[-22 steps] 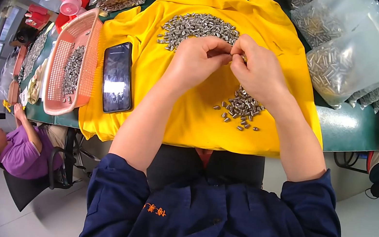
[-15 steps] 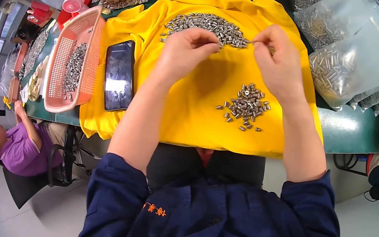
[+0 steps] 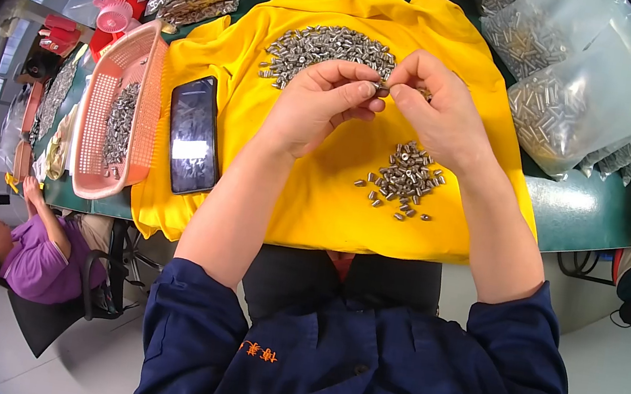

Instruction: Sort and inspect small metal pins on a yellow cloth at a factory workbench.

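Note:
My left hand pinches a small metal cylindrical part between thumb and fingers, in front of the large pile. Close against it, my right hand has its thumb and fingertips pressed together at that same part; what else it may hold is hidden by the fingers. Behind the hands lies a wide heap of small metal parts on a yellow cloth. A smaller heap of like parts sits nearer me, below my right hand, with a few pieces loose around it.
A dark phone lies left of my left forearm. Beyond it stands a pink basket with metal parts inside. Clear bags of parts crowd the right of the green table. A person in purple sits at far left.
My hands have come together from apart. The left moved right and slightly nearer me; the right moved left. Their fingertips now meet at a small metal part.

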Action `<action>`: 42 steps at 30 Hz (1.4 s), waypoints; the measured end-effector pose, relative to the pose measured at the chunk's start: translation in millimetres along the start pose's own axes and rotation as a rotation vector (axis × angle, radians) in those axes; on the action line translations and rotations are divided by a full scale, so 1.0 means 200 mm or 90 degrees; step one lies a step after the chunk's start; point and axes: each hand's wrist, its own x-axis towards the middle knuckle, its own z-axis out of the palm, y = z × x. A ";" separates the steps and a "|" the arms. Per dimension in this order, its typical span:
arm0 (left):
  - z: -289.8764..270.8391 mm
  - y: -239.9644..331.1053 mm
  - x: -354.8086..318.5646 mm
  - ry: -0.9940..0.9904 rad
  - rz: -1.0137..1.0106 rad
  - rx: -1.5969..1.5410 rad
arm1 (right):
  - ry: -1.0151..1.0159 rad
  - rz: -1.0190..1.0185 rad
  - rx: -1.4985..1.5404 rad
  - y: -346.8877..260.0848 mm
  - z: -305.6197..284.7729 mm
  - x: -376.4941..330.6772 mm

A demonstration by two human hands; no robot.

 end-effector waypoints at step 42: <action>-0.07 -0.02 0.31 -0.102 0.441 1.103 | 0.176 -0.036 -0.056 -0.03 -0.06 0.03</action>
